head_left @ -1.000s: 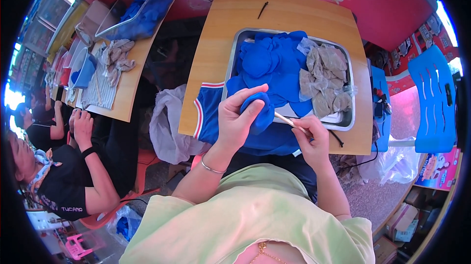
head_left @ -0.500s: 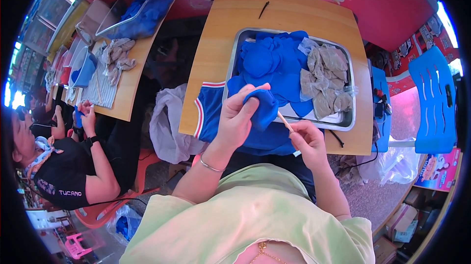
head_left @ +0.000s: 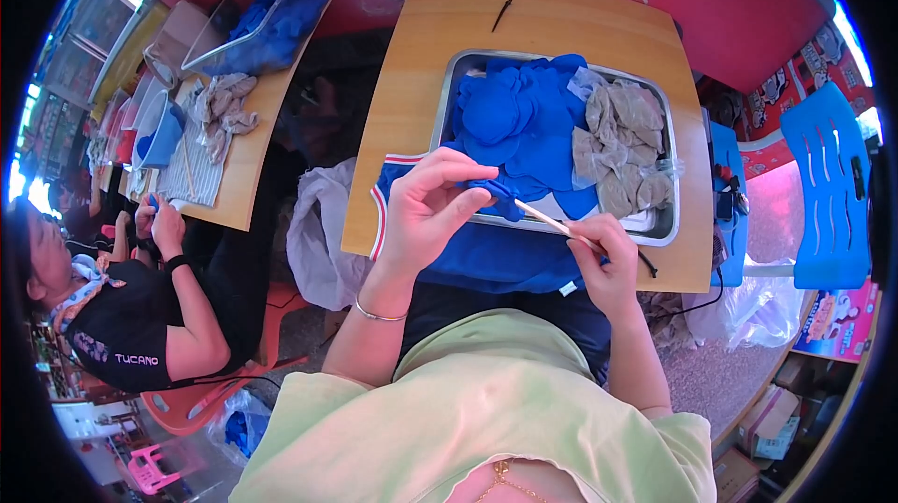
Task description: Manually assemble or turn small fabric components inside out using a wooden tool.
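The table [head_left: 412,82] is smooth, light brown wood, and a pink wall [head_left: 716,40] stands behind it. A blue chair [head_left: 828,199] is over on the right. On the left, another person [head_left: 131,302] sits by a second table [head_left: 245,162]. One shiny metal tray [head_left: 661,239] sits on the near table. It holds a heap of blue pieces [head_left: 510,115], too piled up to count, and a crumpled brown bundle [head_left: 622,134] beside them. There are two thin black strips, one [head_left: 502,15] near the back edge and one [head_left: 647,265] near the front. One big blue cloth [head_left: 496,260] with a red and white edge lies at the front. The left hand [head_left: 421,213] has its thumb and pointing finger curled around one small blue piece [head_left: 496,199], tips apart, and I can't tell if they pinch it. The right hand [head_left: 606,255] grips one thin stick [head_left: 545,216], and the stick's tip meets that small piece, over the tray's front edge. Wide wood shows behind the tray and to its left, but only a narrow bit on its right
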### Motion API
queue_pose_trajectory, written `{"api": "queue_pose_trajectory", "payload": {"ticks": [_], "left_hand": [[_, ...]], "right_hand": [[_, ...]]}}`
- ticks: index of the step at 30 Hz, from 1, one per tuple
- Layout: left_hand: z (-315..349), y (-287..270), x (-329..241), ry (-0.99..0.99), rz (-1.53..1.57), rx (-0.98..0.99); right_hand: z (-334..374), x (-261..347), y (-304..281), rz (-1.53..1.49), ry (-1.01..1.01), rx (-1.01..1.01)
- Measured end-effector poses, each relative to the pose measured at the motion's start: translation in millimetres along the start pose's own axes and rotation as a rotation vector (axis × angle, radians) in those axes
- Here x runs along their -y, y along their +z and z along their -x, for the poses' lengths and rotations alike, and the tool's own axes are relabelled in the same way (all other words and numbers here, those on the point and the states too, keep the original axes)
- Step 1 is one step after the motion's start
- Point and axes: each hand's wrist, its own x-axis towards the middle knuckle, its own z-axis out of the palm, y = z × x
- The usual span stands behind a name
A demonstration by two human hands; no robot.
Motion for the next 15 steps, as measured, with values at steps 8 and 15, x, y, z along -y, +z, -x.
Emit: {"api": "queue_pose_trajectory", "payload": {"ticks": [8, 15], "left_hand": [[3.6, 7.6, 6.6, -0.02, 0.187, -0.074], [6.5, 0.6, 10.3, 0.021, 0.19, 0.022]], "right_hand": [[10.3, -5.5, 9.4, -0.304, 0.207, 0.137], [8.2, -4.6, 1.6, -0.675, 0.55, 0.387]]}}
